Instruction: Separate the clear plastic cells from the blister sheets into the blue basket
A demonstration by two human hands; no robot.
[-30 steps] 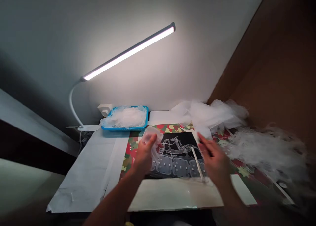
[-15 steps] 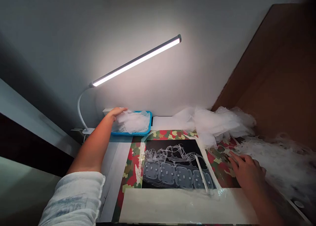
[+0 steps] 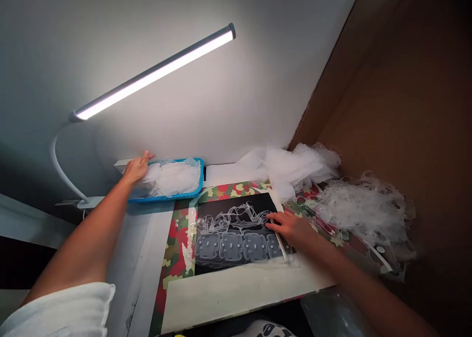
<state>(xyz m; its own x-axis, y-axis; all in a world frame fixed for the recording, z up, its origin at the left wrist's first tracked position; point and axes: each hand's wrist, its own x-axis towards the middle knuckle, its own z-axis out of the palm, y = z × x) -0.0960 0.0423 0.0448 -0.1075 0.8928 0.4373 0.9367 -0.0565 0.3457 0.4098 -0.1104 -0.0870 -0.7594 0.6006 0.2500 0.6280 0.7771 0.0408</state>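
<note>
My left hand (image 3: 137, 168) rests at the back left of a blue tray (image 3: 201, 176), beside its pile of thin white translucent pieces (image 3: 175, 177). Its visible fingers are stretched out; the lower ones are partly hidden. Over the right side of a black sheet (image 3: 236, 204), my right hand (image 3: 289, 225) has thumb and fingers apart, above a slim white stick (image 3: 280, 248). Its fingertips are by the end of tangled clear strands (image 3: 230, 219). Below the strands lies a row of clear plates with small raised studs (image 3: 231, 246), the rightmost partly under the stick.
A lit bar lamp (image 3: 158, 74) on a bent white neck stands at the left. White sheer material (image 3: 295, 167) is heaped at the back right, with a mound of clear stringy scraps (image 3: 368, 209) beside it. A brown cardboard panel (image 3: 398, 106) rises on the right.
My right hand has moved left from the camouflage-patterned surface to the stick and strands. My left hand stays at the tray. The whole view has shifted and turned.
</note>
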